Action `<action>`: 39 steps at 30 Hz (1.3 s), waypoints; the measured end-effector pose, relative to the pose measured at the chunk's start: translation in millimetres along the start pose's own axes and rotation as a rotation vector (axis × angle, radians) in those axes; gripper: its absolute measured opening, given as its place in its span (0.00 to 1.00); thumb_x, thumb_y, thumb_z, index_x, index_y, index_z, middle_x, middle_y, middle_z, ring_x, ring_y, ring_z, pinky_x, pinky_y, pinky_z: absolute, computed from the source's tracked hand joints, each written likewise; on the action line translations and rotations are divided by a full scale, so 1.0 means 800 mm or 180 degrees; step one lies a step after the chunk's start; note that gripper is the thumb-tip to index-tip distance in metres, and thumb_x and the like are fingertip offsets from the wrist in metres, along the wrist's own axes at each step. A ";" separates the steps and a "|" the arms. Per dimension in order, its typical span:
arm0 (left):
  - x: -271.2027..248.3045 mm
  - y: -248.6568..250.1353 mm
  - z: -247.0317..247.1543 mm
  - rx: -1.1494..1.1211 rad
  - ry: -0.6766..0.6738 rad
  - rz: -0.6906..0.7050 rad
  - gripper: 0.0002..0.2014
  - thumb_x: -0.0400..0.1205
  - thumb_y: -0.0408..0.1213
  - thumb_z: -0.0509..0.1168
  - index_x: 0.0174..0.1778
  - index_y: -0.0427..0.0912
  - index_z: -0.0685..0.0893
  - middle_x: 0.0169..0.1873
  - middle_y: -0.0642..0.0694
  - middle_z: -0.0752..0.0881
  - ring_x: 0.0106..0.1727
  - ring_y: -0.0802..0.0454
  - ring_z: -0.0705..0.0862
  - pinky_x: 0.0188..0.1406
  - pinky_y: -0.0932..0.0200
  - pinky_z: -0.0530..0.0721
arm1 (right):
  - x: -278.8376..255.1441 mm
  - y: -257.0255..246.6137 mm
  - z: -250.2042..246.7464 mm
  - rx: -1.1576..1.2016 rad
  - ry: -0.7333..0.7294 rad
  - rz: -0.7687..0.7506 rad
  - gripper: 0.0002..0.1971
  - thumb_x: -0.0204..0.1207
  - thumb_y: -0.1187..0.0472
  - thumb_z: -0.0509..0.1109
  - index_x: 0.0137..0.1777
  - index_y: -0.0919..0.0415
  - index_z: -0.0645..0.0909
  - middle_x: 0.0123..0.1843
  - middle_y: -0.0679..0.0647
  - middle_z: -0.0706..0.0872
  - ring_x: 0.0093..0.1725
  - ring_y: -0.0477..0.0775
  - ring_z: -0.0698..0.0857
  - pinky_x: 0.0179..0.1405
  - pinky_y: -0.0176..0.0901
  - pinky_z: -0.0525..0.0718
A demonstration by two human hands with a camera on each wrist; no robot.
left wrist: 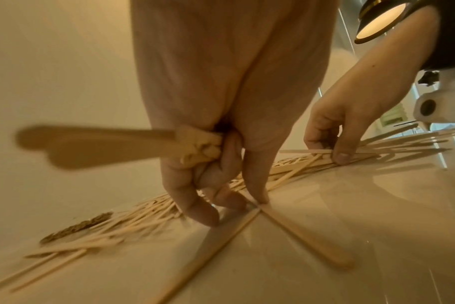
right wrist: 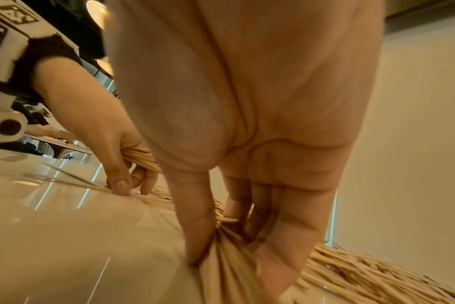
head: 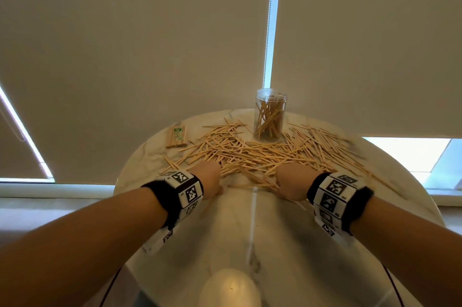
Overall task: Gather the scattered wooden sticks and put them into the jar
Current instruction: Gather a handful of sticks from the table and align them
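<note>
From your head camera, the round desk (head: 250, 244) carries a big messy pile of wooden sticks (head: 250, 151) across its far half. The jar (head: 269, 115) stands upright at 12 o'clock behind the pile, open on top, with some sticks already leaning inside. A wrapped pack of sticks (head: 177, 137) lies flat at 10 o'clock. Your left hand (head: 211, 179) and right hand (head: 291, 183) both sit at the near edge of the pile, likely because those sticks are easiest to reach.

From your left wrist, your left grip is curled tight around a bundle (left wrist: 195, 147) of sticks poking out toward 9 o'clock. You keep them tucked in the palm so your thumb and a finger stay free. Those tips press down where two loose sticks cross on the desk.

From your right wrist, your right grip is closed in a pinch on a small bunch (right wrist: 221, 251) of sticks, thumb on one side and fingers on the other, right at the desk top. Most sticks are not yet in the jar.
</note>
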State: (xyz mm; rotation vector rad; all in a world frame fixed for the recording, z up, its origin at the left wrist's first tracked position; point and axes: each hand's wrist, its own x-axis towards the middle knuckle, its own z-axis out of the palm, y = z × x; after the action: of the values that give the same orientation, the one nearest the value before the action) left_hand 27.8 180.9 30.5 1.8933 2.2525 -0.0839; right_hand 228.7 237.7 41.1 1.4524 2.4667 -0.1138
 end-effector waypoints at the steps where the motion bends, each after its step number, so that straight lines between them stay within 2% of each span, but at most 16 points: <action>1: 0.000 0.004 -0.002 0.0045 -0.0009 0.0068 0.14 0.83 0.42 0.71 0.59 0.38 0.83 0.52 0.42 0.86 0.54 0.44 0.85 0.46 0.56 0.81 | -0.001 0.000 0.000 0.0016 -0.0009 0.0014 0.18 0.84 0.62 0.65 0.30 0.58 0.70 0.31 0.52 0.73 0.30 0.51 0.72 0.26 0.40 0.69; 3: 0.002 0.010 -0.003 0.0190 -0.0023 0.0151 0.07 0.82 0.37 0.71 0.50 0.38 0.84 0.43 0.43 0.85 0.46 0.45 0.84 0.41 0.56 0.80 | -0.003 0.003 -0.002 -0.0002 -0.0015 0.0042 0.15 0.84 0.62 0.64 0.33 0.59 0.72 0.34 0.52 0.75 0.34 0.53 0.76 0.30 0.40 0.73; 5: 0.003 0.014 0.000 0.0277 -0.0029 0.0128 0.10 0.80 0.37 0.71 0.36 0.40 0.79 0.33 0.46 0.79 0.39 0.46 0.81 0.36 0.57 0.79 | -0.008 0.006 -0.005 0.0004 -0.0033 0.0025 0.15 0.83 0.63 0.64 0.33 0.60 0.73 0.33 0.52 0.75 0.32 0.52 0.75 0.28 0.38 0.73; 6: 0.003 0.014 0.001 0.0325 -0.0059 0.0132 0.12 0.80 0.38 0.71 0.34 0.41 0.77 0.31 0.47 0.78 0.39 0.46 0.80 0.36 0.56 0.80 | -0.010 0.009 -0.006 0.0034 -0.0052 0.0016 0.16 0.83 0.64 0.63 0.32 0.60 0.73 0.32 0.52 0.74 0.30 0.50 0.72 0.26 0.37 0.71; 8: 0.003 0.014 0.004 0.0375 -0.0103 0.0151 0.09 0.81 0.41 0.70 0.44 0.39 0.82 0.37 0.45 0.80 0.41 0.46 0.81 0.40 0.56 0.81 | -0.015 0.014 -0.010 0.0154 -0.0082 0.0064 0.14 0.84 0.64 0.62 0.34 0.60 0.75 0.32 0.51 0.74 0.29 0.49 0.71 0.26 0.37 0.69; 11: -0.002 0.014 0.003 0.0274 -0.0072 0.0140 0.15 0.86 0.45 0.64 0.60 0.37 0.82 0.50 0.42 0.84 0.51 0.44 0.84 0.44 0.56 0.79 | -0.023 0.025 -0.016 0.0361 -0.0070 0.0160 0.10 0.84 0.59 0.64 0.46 0.64 0.83 0.36 0.52 0.78 0.32 0.49 0.74 0.29 0.37 0.72; 13: -0.002 0.011 0.000 -0.0027 0.0080 0.0090 0.15 0.88 0.46 0.60 0.60 0.37 0.80 0.54 0.42 0.84 0.54 0.44 0.84 0.45 0.55 0.78 | -0.027 0.033 -0.021 0.0560 -0.0062 0.0206 0.11 0.84 0.57 0.66 0.53 0.64 0.87 0.42 0.54 0.85 0.38 0.51 0.80 0.37 0.41 0.79; 15: -0.001 0.006 -0.006 -0.0656 0.0282 0.0077 0.12 0.87 0.45 0.59 0.54 0.39 0.80 0.50 0.42 0.86 0.50 0.43 0.86 0.46 0.50 0.82 | -0.031 0.038 -0.028 0.0873 -0.0002 0.0279 0.09 0.83 0.59 0.68 0.54 0.62 0.89 0.49 0.56 0.90 0.45 0.53 0.86 0.49 0.45 0.86; 17: 0.001 0.007 -0.011 -0.1604 0.0457 0.0078 0.11 0.88 0.42 0.57 0.47 0.41 0.79 0.43 0.42 0.86 0.42 0.43 0.85 0.45 0.49 0.85 | -0.033 0.042 -0.034 0.1277 0.0126 0.0349 0.08 0.83 0.58 0.70 0.52 0.60 0.89 0.49 0.55 0.92 0.50 0.54 0.90 0.58 0.50 0.89; 21: 0.002 0.026 -0.025 -0.3143 0.0739 -0.0177 0.11 0.89 0.39 0.52 0.45 0.41 0.77 0.38 0.44 0.84 0.35 0.49 0.78 0.34 0.55 0.80 | -0.034 0.045 -0.040 0.2274 0.0466 0.0406 0.08 0.84 0.57 0.70 0.49 0.60 0.88 0.45 0.54 0.93 0.46 0.53 0.93 0.57 0.52 0.90; 25: 0.007 0.042 -0.030 -0.3264 0.0921 -0.0226 0.10 0.86 0.36 0.53 0.46 0.40 0.78 0.38 0.44 0.84 0.40 0.46 0.78 0.47 0.45 0.83 | -0.037 0.033 -0.041 0.3184 0.0728 0.0286 0.08 0.86 0.58 0.68 0.51 0.60 0.86 0.46 0.56 0.93 0.47 0.56 0.93 0.54 0.50 0.92; 28: 0.014 0.058 -0.025 -0.3384 0.0592 -0.0071 0.11 0.89 0.35 0.54 0.58 0.34 0.79 0.45 0.35 0.80 0.42 0.46 0.75 0.41 0.43 0.83 | -0.036 0.018 -0.039 0.3531 0.0899 0.0180 0.08 0.86 0.59 0.68 0.52 0.61 0.86 0.45 0.55 0.93 0.45 0.54 0.93 0.48 0.47 0.93; 30: 0.012 0.069 -0.021 -0.3858 0.0556 -0.0040 0.17 0.90 0.46 0.53 0.65 0.37 0.76 0.40 0.44 0.79 0.37 0.49 0.77 0.31 0.53 0.78 | -0.035 0.005 -0.037 0.3547 0.0975 0.0059 0.08 0.85 0.59 0.68 0.52 0.62 0.86 0.44 0.55 0.93 0.43 0.52 0.93 0.43 0.43 0.92; 32: 0.007 0.080 -0.022 -0.3845 0.0568 0.0103 0.27 0.88 0.63 0.50 0.67 0.43 0.74 0.46 0.46 0.84 0.44 0.50 0.84 0.36 0.54 0.81 | -0.031 -0.007 -0.034 0.3498 0.1005 -0.0120 0.08 0.85 0.60 0.68 0.51 0.63 0.87 0.44 0.57 0.93 0.43 0.55 0.93 0.43 0.44 0.93; 34: 0.003 0.087 -0.023 -0.3697 0.0634 0.0299 0.31 0.84 0.69 0.51 0.65 0.44 0.75 0.50 0.45 0.87 0.47 0.49 0.88 0.41 0.53 0.85 | -0.028 -0.018 -0.030 0.3336 0.1016 -0.0294 0.08 0.84 0.63 0.67 0.50 0.64 0.88 0.43 0.59 0.93 0.42 0.57 0.94 0.46 0.52 0.94; 39: 0.007 0.083 -0.027 -0.3748 0.0963 0.0370 0.17 0.91 0.51 0.52 0.57 0.44 0.81 0.46 0.45 0.88 0.45 0.49 0.88 0.50 0.49 0.88 | -0.024 -0.029 -0.025 0.3230 0.1132 -0.0553 0.06 0.83 0.63 0.71 0.53 0.64 0.88 0.43 0.57 0.94 0.40 0.53 0.94 0.47 0.51 0.93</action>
State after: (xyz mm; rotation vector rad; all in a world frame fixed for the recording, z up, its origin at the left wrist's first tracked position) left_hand 89.3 201.9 55.8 1.3490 1.6194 1.2933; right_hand 213.4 213.7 63.8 1.6585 2.9748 -1.4261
